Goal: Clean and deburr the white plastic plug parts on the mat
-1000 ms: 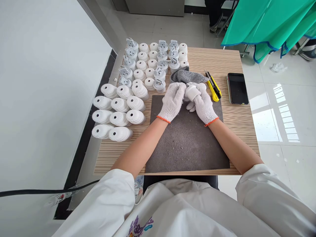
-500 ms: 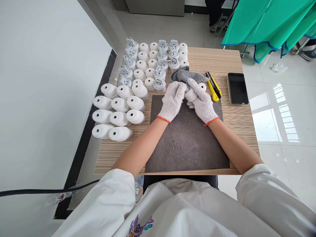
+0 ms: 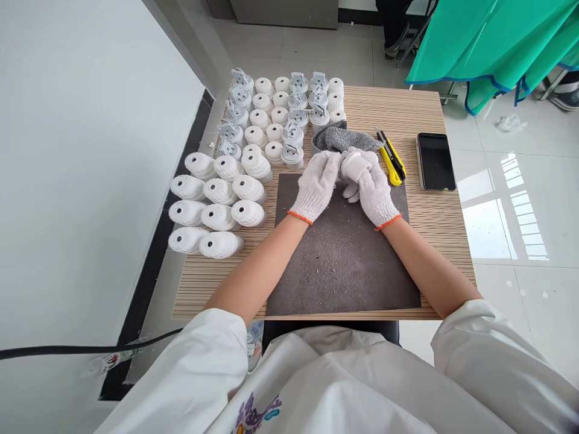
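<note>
Both my hands wear white knit gloves with orange cuffs. My right hand [image 3: 374, 191] is wrapped round a small white plastic cylinder part [image 3: 354, 166], holding it above the far edge of the dark grey mat [image 3: 339, 265]. My left hand [image 3: 315, 184] presses against the left side of the same part with its fingers curled onto it. A grey cloth [image 3: 337, 138] lies just beyond my hands.
Rows of white round parts [image 3: 275, 114] stand at the far left of the wooden table [image 3: 429, 223]. White cone-shaped housings [image 3: 217, 202] lie on their sides at the left edge. A yellow utility knife [image 3: 391, 158] and a black phone [image 3: 435, 161] lie to the right.
The white part has turned a little in my hands; my right fingers, stretched over it half a second ago, are curled under it again. Nothing else moved.
</note>
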Demonstrator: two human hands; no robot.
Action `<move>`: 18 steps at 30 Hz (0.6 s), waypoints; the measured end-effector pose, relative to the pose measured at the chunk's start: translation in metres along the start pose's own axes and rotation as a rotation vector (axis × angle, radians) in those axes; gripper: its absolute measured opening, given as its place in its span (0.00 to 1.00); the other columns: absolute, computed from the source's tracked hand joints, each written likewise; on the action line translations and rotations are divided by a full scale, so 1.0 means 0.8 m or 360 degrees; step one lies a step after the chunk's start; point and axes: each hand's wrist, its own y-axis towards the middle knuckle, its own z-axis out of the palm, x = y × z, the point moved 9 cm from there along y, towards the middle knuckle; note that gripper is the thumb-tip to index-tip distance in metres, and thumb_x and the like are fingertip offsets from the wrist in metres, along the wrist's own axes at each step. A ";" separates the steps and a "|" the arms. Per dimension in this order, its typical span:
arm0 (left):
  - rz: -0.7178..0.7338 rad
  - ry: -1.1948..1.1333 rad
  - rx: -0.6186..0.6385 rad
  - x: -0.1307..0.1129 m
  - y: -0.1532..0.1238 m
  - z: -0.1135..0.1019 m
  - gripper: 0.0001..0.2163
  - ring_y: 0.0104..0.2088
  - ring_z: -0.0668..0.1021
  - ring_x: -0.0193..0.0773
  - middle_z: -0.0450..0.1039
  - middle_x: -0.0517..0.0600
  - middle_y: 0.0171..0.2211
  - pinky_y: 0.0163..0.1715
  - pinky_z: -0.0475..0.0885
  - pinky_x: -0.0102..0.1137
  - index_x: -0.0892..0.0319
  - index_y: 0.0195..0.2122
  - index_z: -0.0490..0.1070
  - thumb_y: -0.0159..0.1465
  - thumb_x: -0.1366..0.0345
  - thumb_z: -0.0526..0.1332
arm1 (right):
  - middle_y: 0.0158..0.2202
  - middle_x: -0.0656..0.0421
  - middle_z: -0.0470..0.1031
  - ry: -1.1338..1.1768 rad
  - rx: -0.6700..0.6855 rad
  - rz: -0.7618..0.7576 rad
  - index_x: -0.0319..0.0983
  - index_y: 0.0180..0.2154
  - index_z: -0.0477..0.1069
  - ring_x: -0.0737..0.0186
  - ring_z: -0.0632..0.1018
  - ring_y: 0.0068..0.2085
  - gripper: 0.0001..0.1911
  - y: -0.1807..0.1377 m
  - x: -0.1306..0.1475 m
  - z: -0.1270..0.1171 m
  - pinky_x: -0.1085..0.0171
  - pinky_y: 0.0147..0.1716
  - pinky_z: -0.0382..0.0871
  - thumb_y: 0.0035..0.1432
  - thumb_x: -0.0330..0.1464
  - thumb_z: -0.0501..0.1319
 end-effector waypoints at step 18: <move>-0.0004 -0.0060 0.0037 0.014 0.004 0.000 0.21 0.51 0.84 0.43 0.80 0.49 0.40 0.59 0.79 0.37 0.52 0.39 0.73 0.83 0.47 0.51 | 0.35 0.60 0.83 -0.0008 0.0170 -0.0075 0.48 0.74 0.70 0.62 0.83 0.30 0.36 -0.002 0.008 0.011 0.64 0.30 0.85 0.71 0.53 0.61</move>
